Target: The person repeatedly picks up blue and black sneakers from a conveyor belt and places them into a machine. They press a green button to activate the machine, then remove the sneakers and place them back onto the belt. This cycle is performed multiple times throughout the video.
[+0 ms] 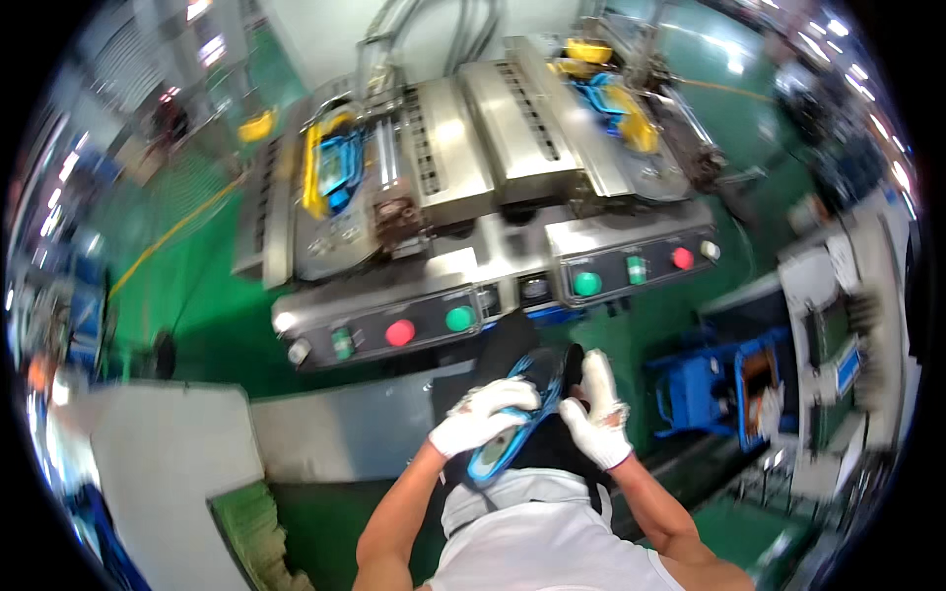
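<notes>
A shoe-shaped piece [490, 457], black and grey with a bright blue edge, lies slantwise over my lap. My left hand [487, 416], in a white glove, is closed around its side. Beside the upper right end of this piece is my right hand [597, 414], also gloved in white, with its fingers stretched upward and the thumb apart. Some bare finger shows between them. Whether the right hand touches the dark edge is hard to tell, since motion blurs it.
In front stands a metal machine with a control panel [371, 336] of green and red buttons. Blue shoe-shaped parts with yellow pieces [340, 167] sit on its left and right stations. A blue crate [687, 392] and a shelf rack [828, 374] are at right, a pale board [168, 443] at left.
</notes>
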The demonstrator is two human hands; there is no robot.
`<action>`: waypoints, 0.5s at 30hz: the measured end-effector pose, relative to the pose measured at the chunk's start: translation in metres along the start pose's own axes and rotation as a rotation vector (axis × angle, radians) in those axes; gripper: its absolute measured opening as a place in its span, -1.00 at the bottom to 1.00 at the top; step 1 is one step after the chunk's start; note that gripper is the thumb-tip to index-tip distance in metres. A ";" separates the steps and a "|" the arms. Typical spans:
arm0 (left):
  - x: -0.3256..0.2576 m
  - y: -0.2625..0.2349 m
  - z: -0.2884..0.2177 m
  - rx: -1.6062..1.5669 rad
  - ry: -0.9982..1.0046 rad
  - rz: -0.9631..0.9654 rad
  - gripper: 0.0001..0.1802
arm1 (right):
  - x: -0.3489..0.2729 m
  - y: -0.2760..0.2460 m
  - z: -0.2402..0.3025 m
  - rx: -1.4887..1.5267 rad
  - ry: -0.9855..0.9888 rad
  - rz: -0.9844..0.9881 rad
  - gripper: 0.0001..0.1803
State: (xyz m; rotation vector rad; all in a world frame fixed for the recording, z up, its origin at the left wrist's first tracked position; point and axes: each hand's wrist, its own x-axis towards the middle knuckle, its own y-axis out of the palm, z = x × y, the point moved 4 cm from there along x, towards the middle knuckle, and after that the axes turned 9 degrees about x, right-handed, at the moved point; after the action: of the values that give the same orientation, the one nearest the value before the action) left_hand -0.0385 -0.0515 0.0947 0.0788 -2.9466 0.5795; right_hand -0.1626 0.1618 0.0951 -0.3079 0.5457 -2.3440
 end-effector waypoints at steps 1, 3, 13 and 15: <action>0.002 0.003 0.009 -0.009 -0.054 0.016 -0.68 | -0.006 -0.001 -0.004 0.031 0.042 0.006 -0.08; 0.003 0.007 0.012 0.027 -0.045 0.006 -0.67 | -0.025 0.000 -0.010 0.078 0.144 0.025 -0.08; 0.000 0.008 0.001 0.089 -0.059 -0.007 -0.64 | -0.063 0.007 0.015 0.269 0.364 0.131 -0.11; 0.002 0.009 0.000 0.108 -0.059 -0.036 -0.63 | -0.068 0.014 0.015 0.230 0.328 0.226 -0.06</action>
State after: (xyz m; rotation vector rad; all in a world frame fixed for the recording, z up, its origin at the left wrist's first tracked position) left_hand -0.0408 -0.0436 0.0913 0.1622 -2.9617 0.7434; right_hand -0.1000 0.1945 0.0975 0.2375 0.4307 -2.2174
